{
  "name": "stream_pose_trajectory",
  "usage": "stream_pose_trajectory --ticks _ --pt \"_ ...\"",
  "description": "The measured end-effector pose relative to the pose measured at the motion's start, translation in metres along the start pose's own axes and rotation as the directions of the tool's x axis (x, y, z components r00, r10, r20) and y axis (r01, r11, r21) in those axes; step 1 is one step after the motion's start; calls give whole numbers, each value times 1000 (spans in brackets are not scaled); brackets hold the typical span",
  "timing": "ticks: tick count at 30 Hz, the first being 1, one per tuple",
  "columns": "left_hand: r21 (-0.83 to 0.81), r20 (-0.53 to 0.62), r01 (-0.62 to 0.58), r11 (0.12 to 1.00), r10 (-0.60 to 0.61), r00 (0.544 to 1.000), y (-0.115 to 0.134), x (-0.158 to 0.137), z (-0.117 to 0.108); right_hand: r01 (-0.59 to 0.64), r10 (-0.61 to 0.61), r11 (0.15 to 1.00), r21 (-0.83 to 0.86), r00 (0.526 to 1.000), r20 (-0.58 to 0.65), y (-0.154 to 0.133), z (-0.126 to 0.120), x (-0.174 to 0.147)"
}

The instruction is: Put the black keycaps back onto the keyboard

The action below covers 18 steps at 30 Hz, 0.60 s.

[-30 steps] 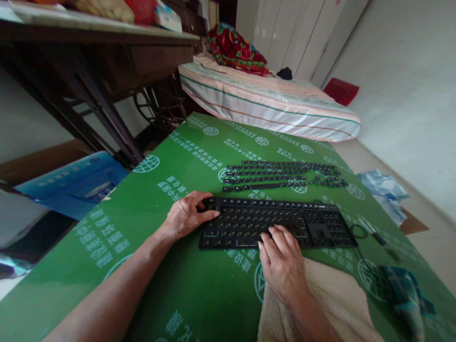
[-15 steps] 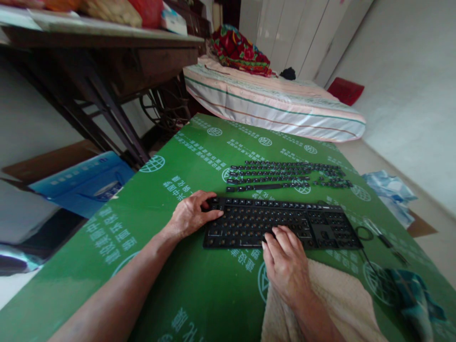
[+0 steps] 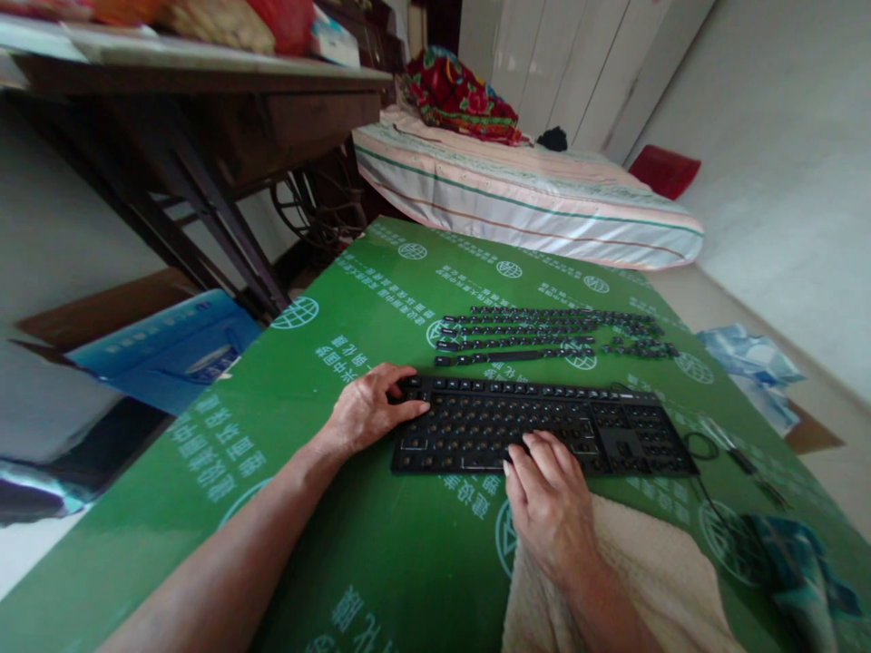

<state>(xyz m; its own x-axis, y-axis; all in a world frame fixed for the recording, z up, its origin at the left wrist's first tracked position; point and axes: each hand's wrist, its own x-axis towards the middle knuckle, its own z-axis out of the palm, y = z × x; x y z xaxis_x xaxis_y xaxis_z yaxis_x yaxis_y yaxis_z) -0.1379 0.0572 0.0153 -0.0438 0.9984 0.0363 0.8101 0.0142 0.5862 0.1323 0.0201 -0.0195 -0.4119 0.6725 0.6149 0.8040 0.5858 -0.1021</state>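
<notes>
A black keyboard [image 3: 504, 422] lies flat across the green table, most of its keycaps off and small switch posts showing. The top row still carries its caps. My left hand [image 3: 371, 408] grips the keyboard's far left corner, its thumb on top and its fingers curled at the back edge. Near the middle of the front edge, my right hand [image 3: 548, 494] lies with its fingers stretched over the board, nothing seen in it. Loose black keycaps [image 3: 517, 331] are laid out in rows just behind the keyboard.
A beige towel [image 3: 653, 562] lies under my right forearm on the green table [image 3: 395, 553]. Thin tools [image 3: 738, 453] and a teal cloth [image 3: 799, 562] are at the right, by the keyboard cable. Beyond the table are a bed [image 3: 531, 190] and a sewing-machine stand [image 3: 224, 118].
The whole view has shifted very slightly. Both hands keep the same places on the keyboard, and the keycap rows look the same.
</notes>
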Motion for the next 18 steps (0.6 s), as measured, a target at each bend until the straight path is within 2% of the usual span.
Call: stream_pose_trajectory --ticks 18 --pt "-16 10 11 1000 -11 1000 2 -1 0 13 -13 1000 2 1000 9 0 -2 2"
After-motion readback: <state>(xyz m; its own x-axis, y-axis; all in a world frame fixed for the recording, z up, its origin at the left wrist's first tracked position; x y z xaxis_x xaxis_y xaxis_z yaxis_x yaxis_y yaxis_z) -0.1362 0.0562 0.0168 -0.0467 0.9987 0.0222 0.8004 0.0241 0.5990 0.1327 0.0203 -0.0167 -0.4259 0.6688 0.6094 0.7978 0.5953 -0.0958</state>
